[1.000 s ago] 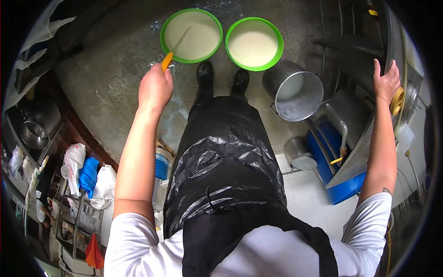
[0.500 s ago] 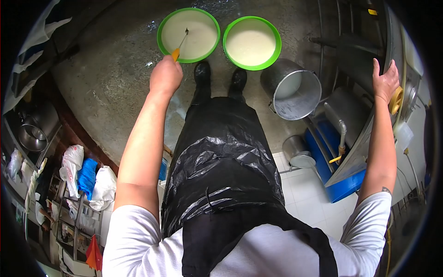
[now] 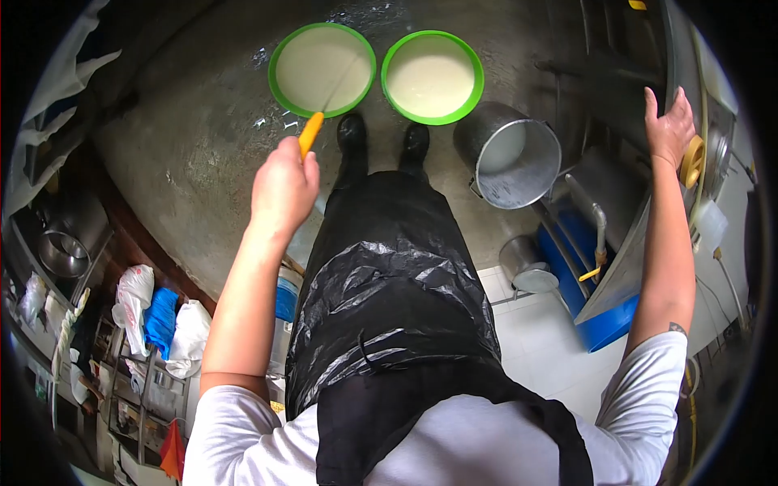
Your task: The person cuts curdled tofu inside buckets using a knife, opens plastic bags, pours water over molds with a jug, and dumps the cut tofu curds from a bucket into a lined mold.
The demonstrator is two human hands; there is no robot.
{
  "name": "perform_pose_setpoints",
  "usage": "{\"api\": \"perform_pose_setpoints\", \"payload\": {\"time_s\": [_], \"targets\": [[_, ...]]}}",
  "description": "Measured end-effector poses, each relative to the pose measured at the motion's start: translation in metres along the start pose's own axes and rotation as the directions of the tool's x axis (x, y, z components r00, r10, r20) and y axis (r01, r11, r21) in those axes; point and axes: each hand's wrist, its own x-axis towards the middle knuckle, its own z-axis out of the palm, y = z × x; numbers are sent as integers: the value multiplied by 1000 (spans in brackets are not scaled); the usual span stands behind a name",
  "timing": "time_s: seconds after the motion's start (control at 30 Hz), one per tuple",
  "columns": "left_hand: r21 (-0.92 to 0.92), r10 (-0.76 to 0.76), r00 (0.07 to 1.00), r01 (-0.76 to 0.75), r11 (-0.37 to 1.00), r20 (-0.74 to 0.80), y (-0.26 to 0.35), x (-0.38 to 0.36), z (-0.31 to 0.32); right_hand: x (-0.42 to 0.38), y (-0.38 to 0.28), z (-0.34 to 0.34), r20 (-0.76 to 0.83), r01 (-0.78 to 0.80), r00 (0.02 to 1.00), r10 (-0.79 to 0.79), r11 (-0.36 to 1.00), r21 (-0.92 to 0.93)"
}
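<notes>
My left hand (image 3: 284, 185) is closed around the yellow handle of a thin-shafted tool (image 3: 312, 134). Its narrow metal shaft points away from me and overlaps the left green basin (image 3: 273, 81), which holds a pale creamy liquid (image 3: 320, 65); its kind cannot be made out. Beside that basin stands a second green basin (image 3: 480, 85) with the same sort of liquid (image 3: 429, 77). Out to the right, my right hand (image 3: 671, 134) is raised with fingers apart, close to the edge of a metal unit and a yellow ring-shaped piece (image 3: 692, 162). Nothing shows in it.
A large metal pot (image 3: 519, 186) lies tipped on its side right of the basins. Behind it are a smaller metal pot (image 3: 519, 257), a blue container (image 3: 604, 330) and a pipe with a yellow-handled valve (image 3: 598, 243). Bags (image 3: 160, 320) hang at the left. The concrete floor (image 3: 186, 162) looks wet.
My left hand has drawn back toward my body with the tool, whose handle now sits below the left basin's rim. My right hand has shifted slightly and stays open.
</notes>
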Motion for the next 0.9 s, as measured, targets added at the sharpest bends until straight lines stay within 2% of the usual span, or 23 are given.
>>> {"api": "perform_pose_setpoints", "payload": {"time_s": [0.2,0.27,0.4,0.47,0.6,0.73,0.8,0.9], "targets": [[-40,115,983,-110,993,144,61,17,48,-1,-2,2,-15,-71,997,72,997,41],[-26,149,978,-147,989,143,76,25,66,-6,-3,-4,-10,-98,995,99,994,54],[45,158,970,-169,985,185,97,40,90,-8,-17,-29,106,-167,982,158,983,76],[69,198,970,-210,975,141,97,50,106,-7,-21,-35,158,-198,970,182,976,91],[83,217,963,-232,969,156,105,69,130,-8,-22,-35,142,-219,969,201,968,125],[103,142,973,-163,981,182,114,85,156,-5,-30,-44,195,-268,951,239,953,142],[135,128,973,-155,979,193,120,82,166,-6,-30,-43,188,-273,951,247,953,132],[88,114,968,-137,987,224,126,77,172,-9,-26,-34,151,-237,964,219,965,111]]}}
